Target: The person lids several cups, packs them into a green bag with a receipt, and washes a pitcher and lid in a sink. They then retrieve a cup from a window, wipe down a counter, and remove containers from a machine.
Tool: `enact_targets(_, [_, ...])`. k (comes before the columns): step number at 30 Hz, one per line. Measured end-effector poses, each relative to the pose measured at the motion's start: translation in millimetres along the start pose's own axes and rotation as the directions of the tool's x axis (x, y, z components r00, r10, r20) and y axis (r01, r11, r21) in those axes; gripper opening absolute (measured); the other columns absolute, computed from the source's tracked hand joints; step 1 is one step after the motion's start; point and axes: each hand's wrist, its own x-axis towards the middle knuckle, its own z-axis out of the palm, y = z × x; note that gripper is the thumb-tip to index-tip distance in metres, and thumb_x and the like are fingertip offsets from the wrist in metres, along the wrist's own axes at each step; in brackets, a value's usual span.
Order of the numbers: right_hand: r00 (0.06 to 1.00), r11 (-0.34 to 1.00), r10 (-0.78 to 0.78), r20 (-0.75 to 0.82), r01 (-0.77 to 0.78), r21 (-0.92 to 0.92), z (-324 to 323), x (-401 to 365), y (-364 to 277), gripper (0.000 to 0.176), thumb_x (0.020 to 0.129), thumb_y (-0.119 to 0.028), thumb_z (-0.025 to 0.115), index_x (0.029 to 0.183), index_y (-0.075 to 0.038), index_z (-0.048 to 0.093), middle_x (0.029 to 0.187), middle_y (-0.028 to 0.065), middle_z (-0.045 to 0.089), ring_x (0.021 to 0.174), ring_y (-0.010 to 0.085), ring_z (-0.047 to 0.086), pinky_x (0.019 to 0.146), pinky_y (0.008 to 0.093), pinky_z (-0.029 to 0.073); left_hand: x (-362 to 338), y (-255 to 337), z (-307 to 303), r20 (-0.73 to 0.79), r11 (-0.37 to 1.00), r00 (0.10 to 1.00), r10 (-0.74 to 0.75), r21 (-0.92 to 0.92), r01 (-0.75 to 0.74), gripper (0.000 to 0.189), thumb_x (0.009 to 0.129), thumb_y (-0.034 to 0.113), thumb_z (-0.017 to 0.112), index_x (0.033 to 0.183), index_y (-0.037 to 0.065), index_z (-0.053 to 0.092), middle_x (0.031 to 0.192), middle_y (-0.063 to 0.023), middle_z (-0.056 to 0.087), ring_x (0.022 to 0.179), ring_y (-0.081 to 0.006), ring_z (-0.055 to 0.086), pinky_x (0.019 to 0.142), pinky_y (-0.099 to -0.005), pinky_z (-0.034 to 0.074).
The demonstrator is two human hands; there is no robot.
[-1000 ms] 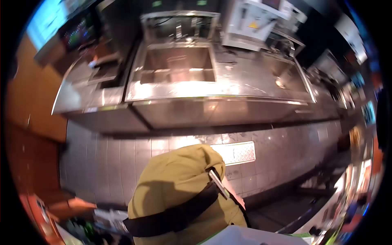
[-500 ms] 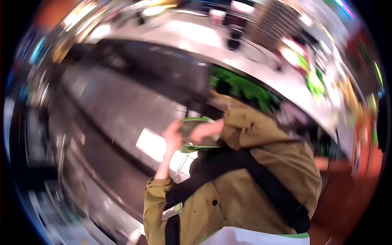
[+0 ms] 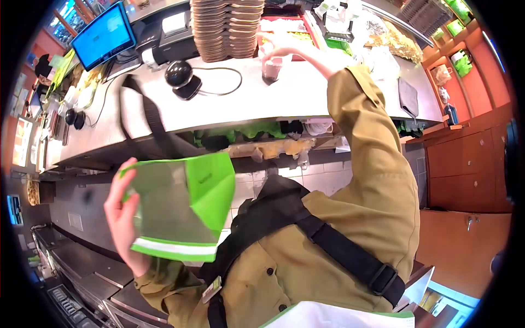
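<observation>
My left hand point(image 3: 121, 216) grips the side of a carrier bag point(image 3: 172, 202) with a see-through panel, bright green edges and a white stripe. The bag's black strap handles point(image 3: 150, 112) stick out over the counter's front edge. At the back of the counter my right hand point(image 3: 276, 48) is closed about the upper part of a clear cup point(image 3: 272, 70) with a dark drink in it. The cup stands upright on the counter; its rim is partly hidden by my fingers.
On the white counter point(image 3: 229, 101) are a black scanner point(image 3: 180, 76) with a cable, tall stacks of brown cup carriers point(image 3: 224, 27), a red tray point(image 3: 306, 33) and a grey pouch point(image 3: 407, 95). A monitor point(image 3: 104, 35) stands at the left. Green items point(image 3: 246, 130) fill the shelf below.
My view has turned to face the counter. The bag, earlier between both hands, is now in my left hand only, and my right hand has reached out to the cup.
</observation>
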Motion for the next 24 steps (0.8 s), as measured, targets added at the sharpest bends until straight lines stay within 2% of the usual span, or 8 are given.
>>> enact_targets(3, [0.955, 0.971, 0.099, 0.279, -0.154, 0.185, -27, 18, 31, 0.039, 0.078, -0.027, 0.055, 0.108, -0.003, 0.049, 0.1, 0.0085, 0.055, 0.089, 0.0179, 0.054, 0.073, 0.0285, 0.045, 53, 16, 9, -0.156, 0.99, 0.981, -0.115, -0.1, 0.1, 0.04, 0.072, -0.001, 0.046, 0.112, -0.003, 0.05, 0.12, -0.0143, 0.046, 0.115, -0.0217, 0.04, 0.097, -0.031, 0.026])
enact_targets(6, [0.867, 0.911, 0.156, 0.474, -0.312, 0.271, -47, 48, 57, 0.041, 0.078, -0.028, 0.056, 0.11, -0.003, 0.047, 0.101, 0.0095, 0.055, 0.086, 0.0183, 0.055, 0.071, 0.029, 0.047, 102, 15, 21, -0.133, 0.987, 0.981, -0.14, -0.101, 0.127, 0.042, 0.073, 0.0, 0.047, 0.114, -0.004, 0.048, 0.12, -0.0142, 0.046, 0.114, -0.0204, 0.041, 0.097, -0.0296, 0.027])
enact_targets(11, [0.748, 0.787, 0.204, 0.631, -0.509, 0.348, -65, 64, 95, 0.045, 0.077, -0.029, 0.057, 0.113, -0.005, 0.044, 0.103, 0.0112, 0.054, 0.082, 0.0189, 0.058, 0.067, 0.0299, 0.05, 156, 15, 37, -0.004, 0.99, 0.99, -0.141, -0.009, 0.141, 0.045, 0.076, -0.001, 0.042, 0.121, -0.004, 0.04, 0.126, -0.012, 0.041, 0.111, -0.015, 0.042, 0.092, -0.0244, 0.031])
enact_targets(17, [0.596, 0.701, 0.235, 0.768, -0.651, 0.291, -61, 73, 117, 0.051, 0.076, -0.031, 0.059, 0.116, -0.006, 0.04, 0.106, 0.0133, 0.052, 0.078, 0.0196, 0.061, 0.061, 0.031, 0.054, 198, 21, 43, 0.056, 0.979, 0.978, -0.2, 0.057, 0.197, 0.046, 0.071, 0.0, 0.043, 0.117, -0.003, 0.046, 0.115, -0.0084, 0.048, 0.101, -0.0112, 0.045, 0.083, -0.0191, 0.033])
enact_targets(18, [0.499, 0.711, 0.242, 0.832, -0.674, 0.198, -64, 73, 115, 0.061, 0.074, -0.043, 0.06, 0.122, -0.014, 0.035, 0.119, 0.0074, 0.045, 0.095, 0.0198, 0.053, 0.075, 0.0333, 0.05, 204, 21, 44, 0.066, 0.976, 0.975, -0.21, 0.079, 0.205, 0.046, 0.071, 0.0, 0.043, 0.117, -0.003, 0.046, 0.115, -0.0076, 0.048, 0.1, -0.0101, 0.044, 0.081, -0.0178, 0.033])
enact_targets(21, [0.686, 0.63, 0.193, 0.702, -0.635, 0.447, -58, 52, 115, 0.061, 0.075, -0.04, 0.058, 0.125, -0.014, 0.033, 0.119, 0.0087, 0.044, 0.095, 0.0186, 0.053, 0.066, 0.0295, 0.052, 229, 26, 50, 0.146, 0.959, 0.947, -0.285, 0.037, 0.282, 0.049, 0.072, -0.001, 0.041, 0.121, -0.001, 0.043, 0.115, -0.0033, 0.046, 0.081, -0.003, 0.046, 0.068, -0.0129, 0.034])
enact_targets(22, [0.739, 0.624, 0.179, 0.649, -0.595, 0.506, -58, 43, 111, 0.059, 0.076, -0.036, 0.057, 0.125, -0.014, 0.034, 0.115, 0.0083, 0.046, 0.097, 0.0167, 0.051, 0.061, 0.0269, 0.053, 235, 27, 62, 0.075, 0.967, 0.965, -0.253, -0.009, 0.254, 0.049, 0.072, -0.001, 0.04, 0.121, 0.0, 0.042, 0.103, 0.0008, 0.051, 0.065, 0.0011, 0.041, 0.056, -0.0117, 0.03])
enact_targets(24, [0.82, 0.504, 0.125, 0.559, -0.538, 0.676, -55, 28, 125, 0.057, 0.077, -0.037, 0.056, 0.125, -0.014, 0.034, 0.113, 0.0073, 0.047, 0.098, 0.0166, 0.05, 0.061, 0.028, 0.053, 250, 21, 57, 0.16, 0.976, 0.963, -0.218, 0.039, 0.214, 0.049, 0.072, -0.001, 0.04, 0.121, 0.001, 0.043, 0.083, 0.0068, 0.05, 0.053, 0.0028, 0.03, 0.046, -0.014, 0.02])
